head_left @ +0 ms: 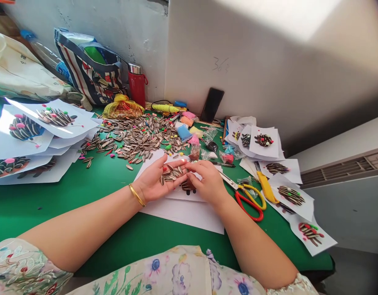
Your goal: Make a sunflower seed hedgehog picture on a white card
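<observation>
My left hand (156,178) lies palm up with a small heap of striped sunflower seeds (172,174) in it. Thumb and fingertips of my right hand (209,180) are drawn together at the heap's right edge, on what looks like a single sunflower seed, mostly hidden. Beneath both hands is a white paper (189,215) with a brown clay shape (188,187) on it, partly covered by my fingers. A large spread of loose sunflower seeds (145,137) lies beyond my left hand. Scissors (248,196) with red and yellow handles rest right of my right hand.
Seed-decorated papers are stacked at left (58,141) and laid out at right (291,194). A yellow-handled cutter (266,186) lies on the right. Behind are coloured clay packets (185,133), a phone (212,105), a red flask (136,86) and a striped bag (90,71).
</observation>
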A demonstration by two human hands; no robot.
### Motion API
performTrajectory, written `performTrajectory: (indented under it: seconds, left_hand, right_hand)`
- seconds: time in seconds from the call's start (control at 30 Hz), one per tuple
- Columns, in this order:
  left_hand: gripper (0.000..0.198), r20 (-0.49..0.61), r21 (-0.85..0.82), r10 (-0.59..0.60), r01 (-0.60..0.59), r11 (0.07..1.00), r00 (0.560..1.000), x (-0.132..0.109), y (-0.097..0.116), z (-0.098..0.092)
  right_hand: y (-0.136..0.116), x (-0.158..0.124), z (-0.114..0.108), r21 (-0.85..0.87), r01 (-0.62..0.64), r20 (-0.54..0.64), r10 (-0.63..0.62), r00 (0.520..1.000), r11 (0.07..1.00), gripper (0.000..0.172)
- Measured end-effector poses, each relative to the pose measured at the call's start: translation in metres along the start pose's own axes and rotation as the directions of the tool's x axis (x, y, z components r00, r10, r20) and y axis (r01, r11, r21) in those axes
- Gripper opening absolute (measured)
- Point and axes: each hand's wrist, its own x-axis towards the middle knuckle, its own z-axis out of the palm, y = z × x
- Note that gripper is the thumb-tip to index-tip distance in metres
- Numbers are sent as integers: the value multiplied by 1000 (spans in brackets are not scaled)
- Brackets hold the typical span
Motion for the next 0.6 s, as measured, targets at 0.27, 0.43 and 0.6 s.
performTrajectory:
  seconds: [0.27,0.43,0.6]
  left_hand:
    - [58,112,-24,-35,38,999,993,0,1,-3]
    - [56,110,-77,-37,45,996,993,1,1,-3]
    - [56,120,-15,-27,29,999,992,0,0,-3]
  right_hand:
    - [8,0,-6,-2,-3,-103,3,995,1000,25]
    - [32,4,-20,-168,-141,-219,103,970,976,23]
    - [14,3,-12,-89,-22,-128,11,992,996,25]
